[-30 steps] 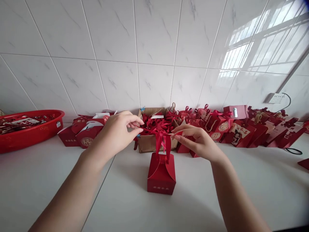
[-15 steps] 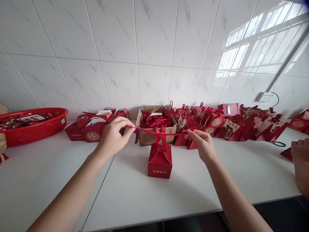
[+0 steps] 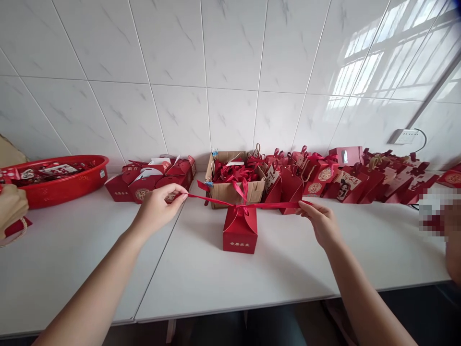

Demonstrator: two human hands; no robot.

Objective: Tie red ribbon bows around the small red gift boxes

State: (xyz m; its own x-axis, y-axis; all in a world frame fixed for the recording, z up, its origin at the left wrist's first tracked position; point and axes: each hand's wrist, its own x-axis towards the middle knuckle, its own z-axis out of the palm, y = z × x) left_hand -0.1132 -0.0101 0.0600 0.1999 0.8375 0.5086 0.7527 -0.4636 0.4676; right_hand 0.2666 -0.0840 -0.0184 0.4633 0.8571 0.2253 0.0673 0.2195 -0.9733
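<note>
A small red gift box [image 3: 240, 235] with pale lettering on its front stands upright on the white table [image 3: 201, 288]. Red ribbon [image 3: 275, 205] is knotted at its top, with a loop rising above the knot. My left hand [image 3: 158, 206] pinches one end between thumb and finger, left of the box. On the other side, my right hand [image 3: 320, 221] pinches the opposite end. Between both hands the ribbon runs nearly level and taut across the box top. Neither hand touches the box itself.
Behind the box stands an open cardboard carton [image 3: 257, 190] of red ribbons. Red gift boxes [image 3: 151, 180] sit to its left, and several red gift bags [image 3: 320, 175] line the wall to its right. A red basin [image 3: 68, 185] is far left. Other people's hands show at both edges.
My hands have moved farther apart and pulled the ribbon outward. The knot sits lower, against the box top, and the loop is smaller. The view has shifted slightly.
</note>
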